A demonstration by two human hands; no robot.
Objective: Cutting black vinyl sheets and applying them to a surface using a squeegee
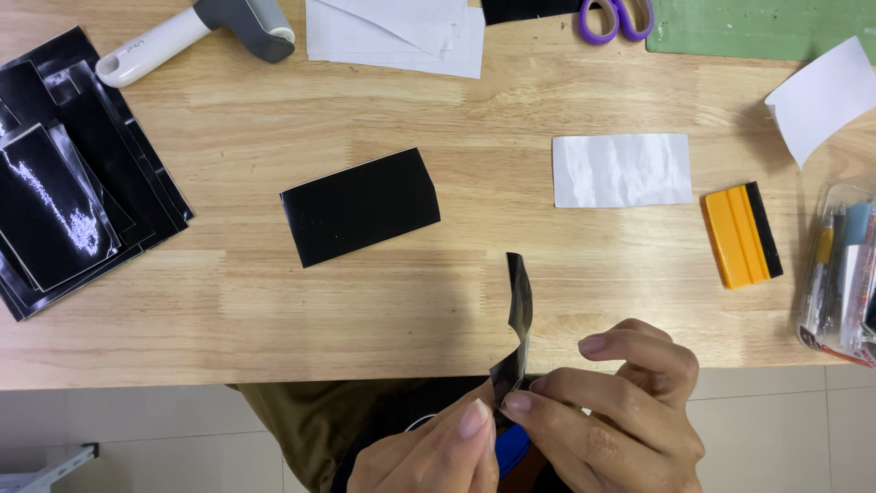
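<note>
Black film strip (pixel 519 315) pinched by both hands; lower end hidden behind fingertips (pixel 474 418).

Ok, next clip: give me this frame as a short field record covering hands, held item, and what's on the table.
Setting: light wooden table, seen from above
Left hand: pinches the lower end of a glossy black film strip
Right hand: fingertips on the same end of the strip
Strip: curls upward, over the table edge
Table centre: black rectangular sheet, crinkled white paper piece
Left: stack of black sheets
Right: orange squeegee with black edge
Top: purple-handled scissors, green cutting mat
</note>
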